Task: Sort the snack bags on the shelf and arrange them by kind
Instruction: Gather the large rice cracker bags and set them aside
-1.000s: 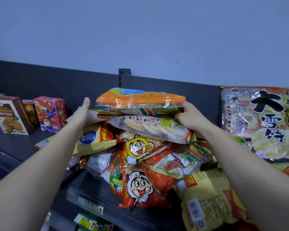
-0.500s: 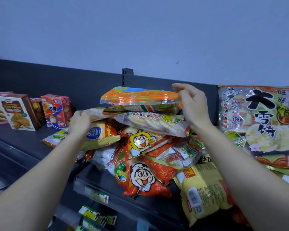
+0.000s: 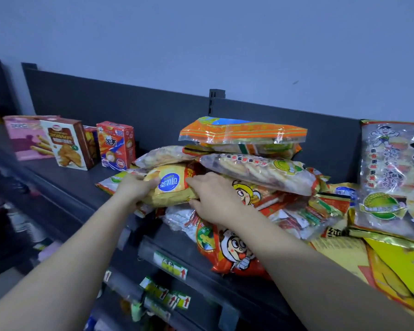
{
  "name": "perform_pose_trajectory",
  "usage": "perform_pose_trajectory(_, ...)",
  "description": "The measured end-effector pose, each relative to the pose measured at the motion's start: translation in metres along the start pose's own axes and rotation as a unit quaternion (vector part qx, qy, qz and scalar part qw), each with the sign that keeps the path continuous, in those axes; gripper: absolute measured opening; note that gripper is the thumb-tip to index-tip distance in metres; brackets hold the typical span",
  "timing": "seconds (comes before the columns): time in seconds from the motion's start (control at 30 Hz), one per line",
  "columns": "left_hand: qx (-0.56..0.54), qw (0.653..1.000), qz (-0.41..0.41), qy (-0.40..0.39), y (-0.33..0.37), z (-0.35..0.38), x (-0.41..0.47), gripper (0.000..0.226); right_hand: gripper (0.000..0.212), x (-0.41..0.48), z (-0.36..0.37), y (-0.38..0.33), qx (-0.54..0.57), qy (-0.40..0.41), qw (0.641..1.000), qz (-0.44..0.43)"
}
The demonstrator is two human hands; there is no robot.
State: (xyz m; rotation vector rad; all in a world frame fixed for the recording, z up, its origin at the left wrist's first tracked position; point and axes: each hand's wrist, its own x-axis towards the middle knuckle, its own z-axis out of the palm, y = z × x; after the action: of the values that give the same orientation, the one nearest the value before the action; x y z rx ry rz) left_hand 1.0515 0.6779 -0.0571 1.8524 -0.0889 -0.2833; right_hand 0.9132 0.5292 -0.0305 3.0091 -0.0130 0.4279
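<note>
A heap of snack bags lies on the dark shelf (image 3: 65, 180). An orange bag (image 3: 242, 133) tops the heap, with a clear rice-cracker bag (image 3: 261, 173) under it. At the heap's left sticks out a yellow bag with a blue round label (image 3: 170, 187). My left hand (image 3: 136, 187) grips its left end. My right hand (image 3: 213, 199) holds its right side, fingers curled on the bag's edge. A red bag with a cartoon face (image 3: 230, 247) hangs over the shelf's front edge.
Several snack boxes stand at the left: a pink box (image 3: 24, 137), a brown box (image 3: 65, 144) and a red-blue box (image 3: 116, 145). A large rice-cracker bag (image 3: 392, 173) leans at the right. Yellow bags (image 3: 380, 266) lie at the lower right. Price tags (image 3: 170, 266) line the shelf edges.
My right hand left the orange bag's right end and came down left onto the yellow bag. My left hand slid down to grip that bag's left end. The view shifted right.
</note>
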Motion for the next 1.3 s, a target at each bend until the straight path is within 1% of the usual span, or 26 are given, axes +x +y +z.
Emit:
perform_pose_trajectory(0.07,-0.033,0.999,0.01,0.01,0.003,-0.005,0.002,0.029,0.072,0.005,0.002,-0.001,-0.014,-0.003,1.0,0.006)
perform_pose_trajectory(0.1,-0.042,0.999,0.011,0.007,0.006,-0.008,0.001,0.024,0.08,0.007,0.001,-0.001,-0.005,0.004,1.0,0.009)
perform_pose_trajectory(0.13,-0.047,0.999,0.014,0.003,0.009,-0.011,0.001,0.024,0.083,0.007,-0.001,-0.001,0.018,0.014,1.0,0.015)
perform_pose_trajectory(0.17,-0.05,0.999,0.02,-0.002,0.011,-0.015,0.0,0.025,0.082,0.007,-0.002,-0.002,0.05,0.031,0.998,0.02)
perform_pose_trajectory(0.23,-0.07,0.997,0.023,-0.02,0.016,-0.021,-0.004,0.028,0.07,0.009,-0.006,-0.002,0.106,0.082,0.99,0.031)
perform_pose_trajectory(0.3,-0.107,0.993,0.021,-0.04,0.022,-0.026,-0.013,0.036,0.058,0.009,-0.012,-0.001,0.137,0.14,0.979,0.046)
perform_pose_trajectory(0.37,-0.149,0.987,0.004,-0.057,0.028,-0.03,-0.019,0.052,0.049,0.009,-0.019,-0.001,0.151,0.186,0.969,0.065)
perform_pose_trajectory(0.43,-0.183,0.981,-0.005,-0.066,0.032,-0.033,-0.022,0.071,0.045,0.007,-0.024,-0.002,0.157,0.214,0.961,0.077)
perform_pose_trajectory(0.5,-0.198,0.978,0.003,-0.067,0.035,-0.035,-0.022,0.084,0.044,0.005,-0.027,-0.004,0.172,0.229,0.954,0.085)
perform_pose_trajectory(0.63,-0.237,0.966,0.06,-0.088,0.051,-0.034,-0.034,0.079,0.047,-0.002,-0.031,-0.001,0.237,0.234,0.936,0.112)
perform_pose_trajectory(0.73,-0.239,0.957,0.114,-0.117,0.063,-0.034,-0.044,0.089,0.048,-0.01,-0.039,0.003,0.278,0.242,0.921,0.124)
perform_pose_trajectory(0.83,-0.261,0.944,0.161,-0.123,0.072,-0.03,-0.057,0.09,0.046,-0.022,-0.053,0.007,0.338,0.26,0.893,0.141)
perform_pose_trajectory(0.9,-0.259,0.934,0.212,-0.125,0.077,-0.022,-0.07,0.091,0.045,-0.033,-0.066,0.009,0.375,0.281,0.87,0.151)
perform_pose_trajectory(0.97,-0.244,0.917,0.293,-0.113,0.082,-0.011,-0.083,0.091,0.043,-0.046,-0.078,0.013,0.411,0.3,0.847,0.154)
perform_pose_trajectory(1.07,-0.256,0.882,0.387,-0.083,0.093,0.009,-0.109,0.08,0.041,-0.072,-0.096,0.023,0.437,0.325,0.824,0.156)
perform_pose_trajectory(1.2,-0.277,0.857,0.433,-0.04,0.109,0.042,-0.151,0.07,0.038,-0.12,-0.124,0.043,0.43,0.35,0.817,0.157)
perform_pose_trajectory(1.3,-0.269,0.858,0.437,0.002,0.112,0.079,-0.19,0.054,0.032,-0.165,-0.139,0.063,0.425,0.377,0.805,0.171)
